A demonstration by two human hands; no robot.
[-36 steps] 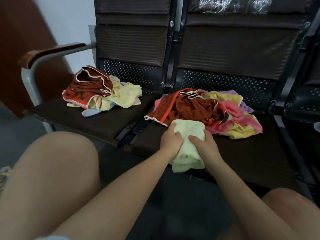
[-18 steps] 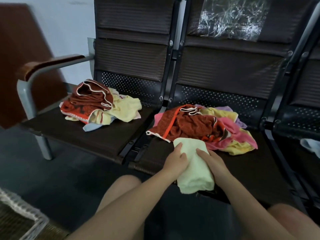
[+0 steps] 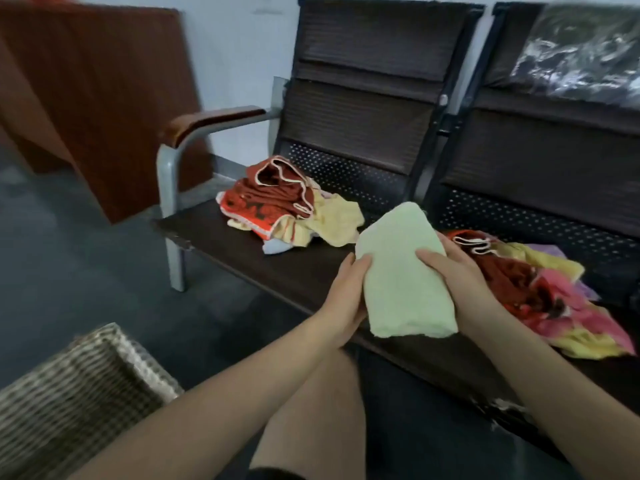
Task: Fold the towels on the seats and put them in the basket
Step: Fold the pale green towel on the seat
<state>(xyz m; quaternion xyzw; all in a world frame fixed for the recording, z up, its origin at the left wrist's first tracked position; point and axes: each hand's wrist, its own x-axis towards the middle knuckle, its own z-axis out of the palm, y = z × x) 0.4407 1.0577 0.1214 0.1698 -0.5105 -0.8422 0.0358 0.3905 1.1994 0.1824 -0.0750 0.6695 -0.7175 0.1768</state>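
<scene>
Both hands hold a folded pale green towel [image 3: 403, 275] lifted above the front edge of the dark seats [image 3: 242, 244]: the left hand [image 3: 346, 299] grips its left side with fingers curled over the edge, the right hand [image 3: 457, 282] clasps its right side. A heap of red and yellow towels [image 3: 287, 202] lies on the left seat, and a second heap of red, pink and yellow towels [image 3: 540, 292] on the right seat. The woven basket [image 3: 79, 386] stands on the floor at lower left.
</scene>
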